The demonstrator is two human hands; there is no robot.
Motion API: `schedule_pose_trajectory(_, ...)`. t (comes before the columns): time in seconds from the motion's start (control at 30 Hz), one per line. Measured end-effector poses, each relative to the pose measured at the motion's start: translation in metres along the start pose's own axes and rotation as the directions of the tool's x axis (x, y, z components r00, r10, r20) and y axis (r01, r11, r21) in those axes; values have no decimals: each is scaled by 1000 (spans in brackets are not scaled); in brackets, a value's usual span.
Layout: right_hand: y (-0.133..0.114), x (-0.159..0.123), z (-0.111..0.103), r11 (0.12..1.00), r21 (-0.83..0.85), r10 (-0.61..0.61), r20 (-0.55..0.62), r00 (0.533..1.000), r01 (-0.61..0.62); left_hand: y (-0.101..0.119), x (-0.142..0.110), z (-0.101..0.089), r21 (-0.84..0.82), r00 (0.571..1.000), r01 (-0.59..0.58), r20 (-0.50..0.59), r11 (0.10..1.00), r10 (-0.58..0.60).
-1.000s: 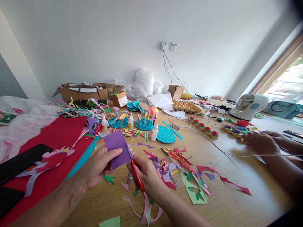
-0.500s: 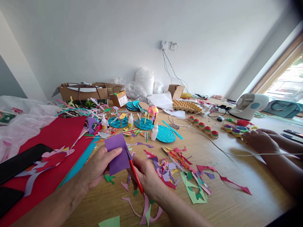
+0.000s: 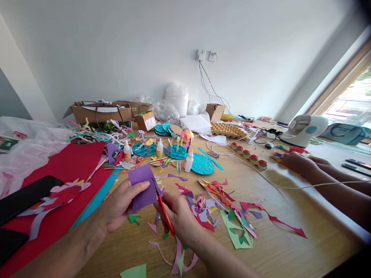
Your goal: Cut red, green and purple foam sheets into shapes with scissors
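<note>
A piece of purple paper [image 3: 144, 197] is pinched in my left hand [image 3: 123, 200], thumb on top and fingers behind it. My right hand [image 3: 176, 214] grips red-handled scissors [image 3: 165, 212], whose blades lie at the paper's right edge. Whether the blades are fully closed I cannot make out. Below and to the right of my hands lie many paper scraps [image 3: 203, 208] in pink, purple, red and green. A light green sheet with a cut-out [image 3: 232, 231] rests among them, near a second pair of scissors or similar long tool [image 3: 210, 196].
Glue bottles [image 3: 189, 161] and blue discs [image 3: 203, 164] stand beyond my hands. At left lie red paper sheets [image 3: 66, 170] and a black object [image 3: 31, 195]. A co-worker's hands [image 3: 298, 164] touch painted egg-carton pieces at right, near a white fan [image 3: 304, 129]. A white cable [image 3: 272, 185] crosses the table.
My hands, the purple paper and the scissors have barely moved. The co-worker's hands have shifted left over the painted egg-carton pieces.
</note>
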State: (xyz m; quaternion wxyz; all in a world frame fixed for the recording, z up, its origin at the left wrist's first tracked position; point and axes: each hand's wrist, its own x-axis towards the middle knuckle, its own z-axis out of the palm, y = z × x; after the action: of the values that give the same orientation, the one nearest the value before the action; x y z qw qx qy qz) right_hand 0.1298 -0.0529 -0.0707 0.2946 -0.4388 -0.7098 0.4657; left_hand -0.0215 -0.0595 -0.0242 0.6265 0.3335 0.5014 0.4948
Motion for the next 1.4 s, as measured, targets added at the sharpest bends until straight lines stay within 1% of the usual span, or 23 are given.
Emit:
schedule_pose_trajectory(0.23,0,1,-2,997,-24,-72,-9,997,72,-4,-2,1,10,998,51,35,999,-52)
schedule_pose_trajectory(0.53,4,3,-1,998,-28,-58,-29,998,58,-6,1,0,10,999,52,8,999,-52)
schedule_pose_trajectory(0.7,7,4,-1,996,-46,-76,-23,997,75,-7,3,-1,29,998,53,42,998,-54)
schedule_pose_trajectory(0.77,10,4,-1,993,-71,-91,-22,996,89,-7,3,-2,47,999,33,26,998,-34)
schedule_pose_trajectory(0.87,12,5,0,993,-87,-82,-19,996,80,-7,4,-2,58,1000,-22,-8,998,23)
schedule_pose_trajectory(0.97,12,4,1,995,-75,-65,-16,998,64,-8,5,-3,47,999,-41,17,998,40)
schedule_pose_trajectory(1.17,4,2,-1,997,-44,-63,-9,998,63,-11,6,-3,30,999,-10,36,1000,9)
schedule_pose_trajectory(1.4,5,3,-2,995,-65,-79,-14,997,78,-12,2,-1,23,999,34,10,999,-34)
